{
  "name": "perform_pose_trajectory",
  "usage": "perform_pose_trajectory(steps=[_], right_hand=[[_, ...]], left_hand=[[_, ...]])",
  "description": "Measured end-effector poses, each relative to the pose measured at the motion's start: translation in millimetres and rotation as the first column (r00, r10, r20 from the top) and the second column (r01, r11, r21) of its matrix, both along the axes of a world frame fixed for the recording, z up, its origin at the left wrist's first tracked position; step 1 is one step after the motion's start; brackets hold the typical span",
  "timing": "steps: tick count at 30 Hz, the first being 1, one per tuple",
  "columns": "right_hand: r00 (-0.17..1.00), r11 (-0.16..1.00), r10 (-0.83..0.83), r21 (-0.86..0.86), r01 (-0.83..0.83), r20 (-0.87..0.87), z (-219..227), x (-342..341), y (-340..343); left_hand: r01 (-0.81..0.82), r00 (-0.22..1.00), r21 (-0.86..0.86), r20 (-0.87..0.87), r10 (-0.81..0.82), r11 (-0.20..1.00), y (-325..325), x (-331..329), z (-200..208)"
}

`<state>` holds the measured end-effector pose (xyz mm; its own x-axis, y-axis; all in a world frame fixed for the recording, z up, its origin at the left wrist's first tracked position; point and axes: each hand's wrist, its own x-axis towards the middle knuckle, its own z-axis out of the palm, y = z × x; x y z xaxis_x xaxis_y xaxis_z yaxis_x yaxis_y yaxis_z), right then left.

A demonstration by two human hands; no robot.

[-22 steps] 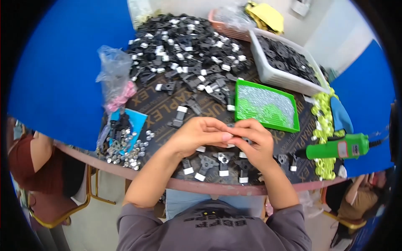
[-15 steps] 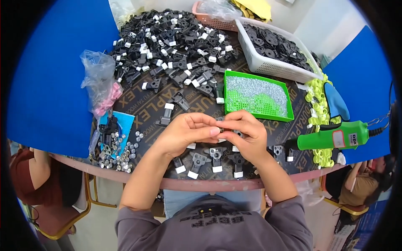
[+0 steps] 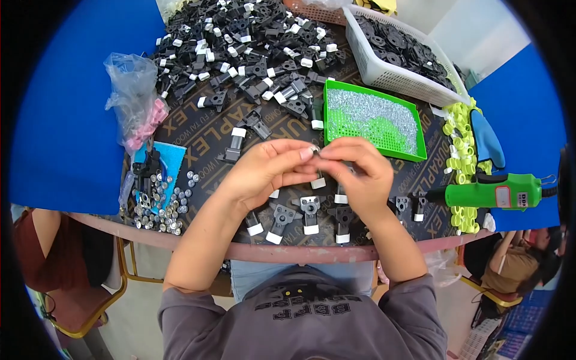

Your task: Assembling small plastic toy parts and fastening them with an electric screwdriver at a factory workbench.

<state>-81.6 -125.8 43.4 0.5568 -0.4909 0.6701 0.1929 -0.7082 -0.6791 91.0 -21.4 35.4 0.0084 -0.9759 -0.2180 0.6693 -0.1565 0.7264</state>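
Note:
My left hand (image 3: 267, 171) and my right hand (image 3: 363, 174) meet above the table. Their thumbs and fingertips pinch a small shiny metal piece (image 3: 315, 150), mostly covered by the fingers, so its exact kind is unclear. Beneath and in front of them lie several black plastic parts with white ends, among them one with a round metal insert (image 3: 309, 207), a second part (image 3: 282, 217) to its left and a third (image 3: 342, 219) to its right. Just beyond my right hand sits a green tray (image 3: 421, 135) of small silver screws.
A large heap of black parts (image 3: 240, 48) covers the far left. A white basket (image 3: 372, 72) holds black discs. At right lie a green power screwdriver (image 3: 489, 193) and yellow-green rings (image 3: 459, 141). Small metal cylinders (image 3: 174, 210) and a plastic bag (image 3: 132, 90) are at left.
The view has shifted, so the table's things sit slightly differently in it. My fingers have turned the small metal piece, and my left fingers have spread a little below it.

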Motion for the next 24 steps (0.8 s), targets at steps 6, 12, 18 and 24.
perform_pose_trajectory(steps=[6,12,18,24], right_hand=[[0.959,0.912,-0.048,0.379,0.156,-0.278,1.1,-4.4,-11.9],[0.782,0.959,-0.066,0.177,0.221,-0.619,-8.1,2.8,-8.1],[0.845,0.991,-0.114,-0.001,0.133,-0.522,-21.1,2.4,-14.0],[0.964,0.883,0.102,0.469,0.026,-0.247,3.0,2.7,-11.6]], left_hand=[[-0.225,0.974,-0.067,-0.008,0.225,0.972,3.6,15.5,12.7],[-0.195,0.961,-0.033,0.192,0.198,0.98,3.0,11.5,13.8],[-0.156,0.938,-0.048,0.305,0.164,0.987,2.8,9.1,13.5],[-0.093,0.925,-0.026,0.367,0.096,0.995,2.9,4.5,7.3]])
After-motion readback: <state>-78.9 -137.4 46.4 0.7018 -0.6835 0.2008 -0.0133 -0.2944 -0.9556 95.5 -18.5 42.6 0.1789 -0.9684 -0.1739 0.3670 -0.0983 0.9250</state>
